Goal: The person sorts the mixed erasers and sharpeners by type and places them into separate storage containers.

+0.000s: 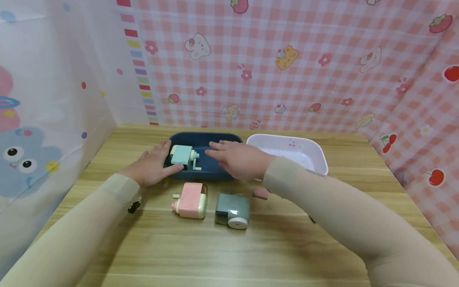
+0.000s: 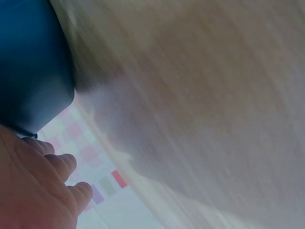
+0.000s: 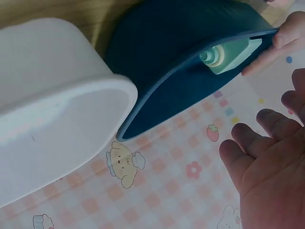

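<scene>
A mint-green crank pencil sharpener lies in the left part of a dark blue basin. My left hand touches that basin's left end, fingers along the outside and thumb near the front rim. Over the right part of the basin, my right hand is held with fingers extended and nothing in it; the right wrist view shows its palm apart from the rim. In front of the basin lie a pink crank sharpener and a grey-green sharpener with a white round part.
A white basin stands to the right of the blue one, partly behind my right forearm. A small pink block lies on the wooden table near that forearm. Patterned cloth hangs behind the table.
</scene>
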Demonstrator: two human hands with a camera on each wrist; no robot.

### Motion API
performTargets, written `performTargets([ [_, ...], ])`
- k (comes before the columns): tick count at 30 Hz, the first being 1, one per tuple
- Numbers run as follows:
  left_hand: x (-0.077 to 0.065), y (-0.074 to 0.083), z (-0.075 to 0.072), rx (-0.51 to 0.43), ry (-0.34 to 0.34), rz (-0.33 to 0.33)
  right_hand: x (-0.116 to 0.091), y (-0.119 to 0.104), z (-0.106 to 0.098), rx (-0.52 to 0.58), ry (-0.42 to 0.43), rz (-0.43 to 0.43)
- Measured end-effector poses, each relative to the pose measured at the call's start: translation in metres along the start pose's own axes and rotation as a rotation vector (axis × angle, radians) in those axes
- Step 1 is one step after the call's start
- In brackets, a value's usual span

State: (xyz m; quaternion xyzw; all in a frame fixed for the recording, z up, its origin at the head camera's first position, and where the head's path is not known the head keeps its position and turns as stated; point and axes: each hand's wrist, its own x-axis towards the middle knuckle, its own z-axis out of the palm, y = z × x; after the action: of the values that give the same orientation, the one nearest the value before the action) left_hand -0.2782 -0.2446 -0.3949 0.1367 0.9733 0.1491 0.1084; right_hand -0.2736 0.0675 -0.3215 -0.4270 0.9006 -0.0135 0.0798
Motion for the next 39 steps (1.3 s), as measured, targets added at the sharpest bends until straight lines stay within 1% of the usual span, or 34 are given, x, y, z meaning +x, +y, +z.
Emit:
performTargets([
  [3, -0.001, 0.0, -0.001, -0.002, -0.004, -0.005, -0.008, -0.004, 0.001, 0.006, 0.0, -0.017],
  [8, 0.0, -0.001, -0.001, -0.003, -0.004, -0.004, -0.018, -0.009, 0.005, -0.021, -0.001, -0.06],
  [14, -0.001, 0.0, -0.001, 0.001, -0.007, -0.005, -0.026, -0.014, 0.009, -0.012, -0.009, -0.06],
  [19, -0.002, -0.001, 0.0, -0.007, -0.007, -0.004, -0.029, -0.016, 0.012, -0.022, -0.011, -0.067],
  [25, -0.002, -0.002, 0.002, 0.001, -0.007, 0.0, -0.031, -0.018, 0.014, -0.009, -0.006, -0.094],
  [33, -0.002, 0.001, 0.001, 0.007, -0.01, -0.003, -0.033, -0.021, 0.018, 0.007, 0.019, -0.14],
  [39, 0.0, 0.002, 0.0, 0.013, -0.004, 0.002, -0.031, -0.027, 0.021, -0.003, 0.022, -0.172],
])
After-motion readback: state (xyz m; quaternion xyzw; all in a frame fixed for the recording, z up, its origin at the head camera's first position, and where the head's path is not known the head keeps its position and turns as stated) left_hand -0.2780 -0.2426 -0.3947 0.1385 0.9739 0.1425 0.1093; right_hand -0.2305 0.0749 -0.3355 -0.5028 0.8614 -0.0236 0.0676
